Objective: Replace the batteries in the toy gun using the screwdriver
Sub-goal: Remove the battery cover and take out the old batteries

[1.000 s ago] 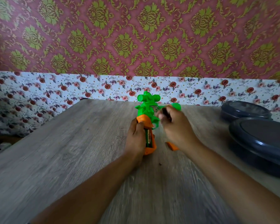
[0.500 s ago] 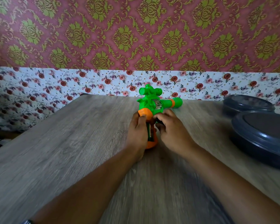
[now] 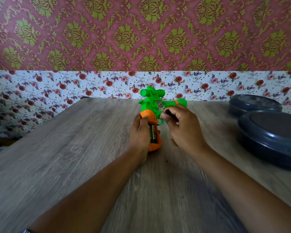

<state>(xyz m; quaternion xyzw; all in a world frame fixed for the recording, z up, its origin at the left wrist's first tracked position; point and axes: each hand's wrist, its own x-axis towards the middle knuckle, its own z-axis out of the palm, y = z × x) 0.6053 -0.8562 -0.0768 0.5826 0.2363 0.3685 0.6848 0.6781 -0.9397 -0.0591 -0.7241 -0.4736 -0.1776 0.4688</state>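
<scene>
Toy gun (image 3: 155, 108) at counter (image 3: 74, 157) centre, compartment open, battery (image 3: 152, 134) seated | left hand (image 3: 139, 134) grips handle | right hand (image 3: 183, 128) pinches dark battery (image 3: 168, 113) at 2 o'clock | step: loading cells | next: align, press into empty slot

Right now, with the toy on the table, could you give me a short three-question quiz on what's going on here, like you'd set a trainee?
1. True or false: the battery compartment in the orange grip of the toy gun is open, with a battery showing.
2. Which hand steadies the grip?
A. left hand
B. right hand
3. Fill in: the right hand pinches a small ____ object, probably a battery, though blurred.

Key
1. True.
2. A; it wraps the grip against the wooden table.
3. Dark.
</scene>
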